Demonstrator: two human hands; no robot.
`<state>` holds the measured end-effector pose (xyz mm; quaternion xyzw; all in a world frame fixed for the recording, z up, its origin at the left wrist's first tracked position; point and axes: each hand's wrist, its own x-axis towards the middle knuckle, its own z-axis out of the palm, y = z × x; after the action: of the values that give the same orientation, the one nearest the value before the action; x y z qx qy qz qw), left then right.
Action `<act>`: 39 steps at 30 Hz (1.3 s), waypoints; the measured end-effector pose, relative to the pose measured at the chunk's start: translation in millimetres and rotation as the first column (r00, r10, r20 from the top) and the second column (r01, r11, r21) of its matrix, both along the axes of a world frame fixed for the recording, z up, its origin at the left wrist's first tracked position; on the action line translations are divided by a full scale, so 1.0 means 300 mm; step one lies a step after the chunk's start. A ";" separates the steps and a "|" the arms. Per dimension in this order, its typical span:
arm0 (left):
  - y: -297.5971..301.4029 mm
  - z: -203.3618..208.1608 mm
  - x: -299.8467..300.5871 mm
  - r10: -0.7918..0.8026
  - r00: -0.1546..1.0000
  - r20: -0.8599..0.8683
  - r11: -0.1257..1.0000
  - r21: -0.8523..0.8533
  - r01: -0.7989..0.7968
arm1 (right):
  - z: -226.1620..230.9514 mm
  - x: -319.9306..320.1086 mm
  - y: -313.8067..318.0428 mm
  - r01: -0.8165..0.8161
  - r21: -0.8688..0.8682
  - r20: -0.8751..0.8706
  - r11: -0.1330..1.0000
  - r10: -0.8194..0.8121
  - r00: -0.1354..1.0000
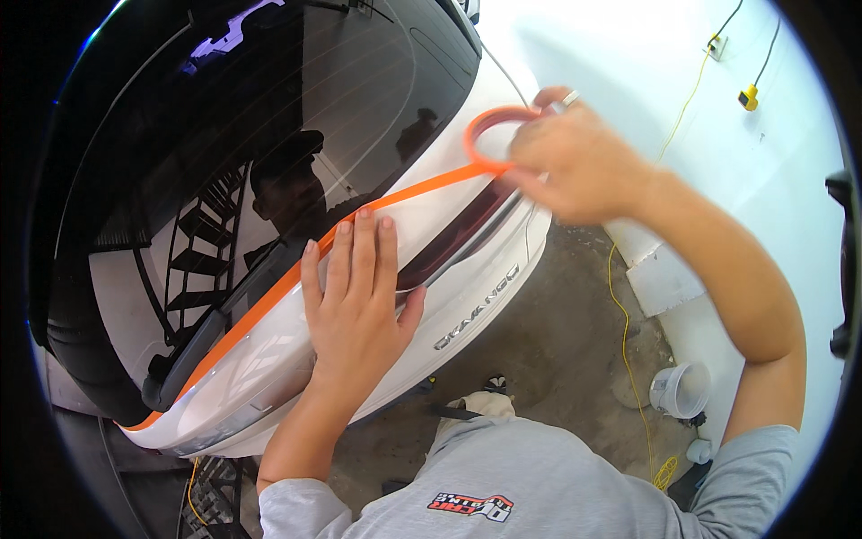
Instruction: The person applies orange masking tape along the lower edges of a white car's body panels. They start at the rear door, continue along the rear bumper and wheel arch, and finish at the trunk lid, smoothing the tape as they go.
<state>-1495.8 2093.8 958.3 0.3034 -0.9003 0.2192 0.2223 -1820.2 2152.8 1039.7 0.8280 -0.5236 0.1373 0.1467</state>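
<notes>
My right hand [584,162], raised over the corner of a white car, grips a roll of orange masking tape [472,144]; the hand is blurred. A small pale object [566,101] shows at its fingers, its kind unclear. From the roll a taut orange strip [422,189] runs down to the left, then lies along the lower edge of the dark rear window [359,99]. My left hand [355,296] rests flat on the white body panel with fingers outstretched, their tips at the strip. Beside it is the dark red tail light [458,229].
A rear wiper [193,355] lies along the window's lower edge. Right of the car, a yellow cord [626,332] crosses the concrete floor near a white bucket [680,390]. The white wall [620,54] has an outlet [717,48] and a hanging yellow plug [748,97].
</notes>
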 end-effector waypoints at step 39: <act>-0.160 0.129 -0.745 0.039 0.999 0.009 0.999 -0.031 -0.039 | 0.024 -0.483 -0.531 -0.221 -0.296 -0.143 0.929 0.186 0.972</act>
<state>-1719.3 2045.9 997.1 0.3165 -0.8916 0.2389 0.2185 -1965.1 1993.5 1047.0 0.8508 -0.3978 0.1854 0.2890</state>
